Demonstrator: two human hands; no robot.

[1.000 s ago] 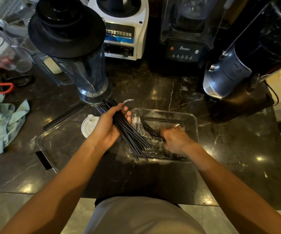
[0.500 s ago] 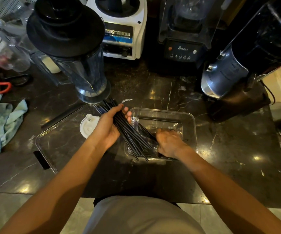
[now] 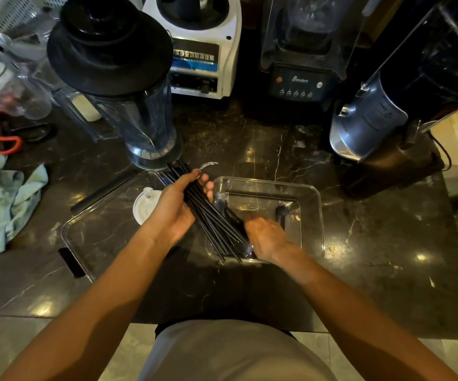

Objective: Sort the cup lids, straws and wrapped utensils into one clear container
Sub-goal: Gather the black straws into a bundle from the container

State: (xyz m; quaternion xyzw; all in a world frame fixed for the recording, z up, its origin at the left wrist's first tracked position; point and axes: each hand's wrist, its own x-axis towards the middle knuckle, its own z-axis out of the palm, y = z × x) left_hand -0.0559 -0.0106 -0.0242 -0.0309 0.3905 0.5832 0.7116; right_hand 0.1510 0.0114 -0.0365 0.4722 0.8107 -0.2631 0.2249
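Your left hand is curled around a bunch of black straws. The bunch slants down to the right, and its low ends hang over the near left corner of the clear container. Your right hand is down at those low ends, over the near part of the container. It is blurry, so you cannot tell if it is pinching the straws or just touching them. Inside the container lies one long black straw along the far wall. Next to it is a wrapped black utensil, a spoon by the look of it. To the left sits a second clear tray, flat on the dark marble counter. A white cup lid rests in it, just beside your left wrist. A small strip of clear wrapper lies behind your left fingers. At the back stands a black machine with the word "Blenders" on its front, above a row of little round buttons. Beside it is a white machine with a dark and blue label. The label has writing in Chinese that is too small to read. A tall blender jar with a black lid stands in front of that. A light green cloth lies far to the left.
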